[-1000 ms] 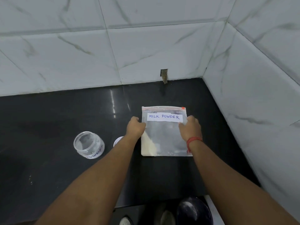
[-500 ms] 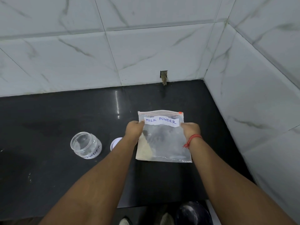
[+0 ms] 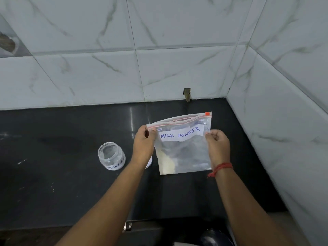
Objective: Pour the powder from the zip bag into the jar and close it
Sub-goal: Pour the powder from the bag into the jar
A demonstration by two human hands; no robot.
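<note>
Pinching the zip bag (image 3: 184,150) with both hands' fingers, beside jar (image 3: 111,156) and half-hidden lid (image 3: 149,163).

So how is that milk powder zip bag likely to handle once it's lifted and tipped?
Probably floppy: the zip bag is thin clear film, and its top edge bows between the left hand and right hand pinching it. Likely light, since only a little powder shows. That powder sits in the lower left corner, so it may shift suddenly on tilting.
</note>
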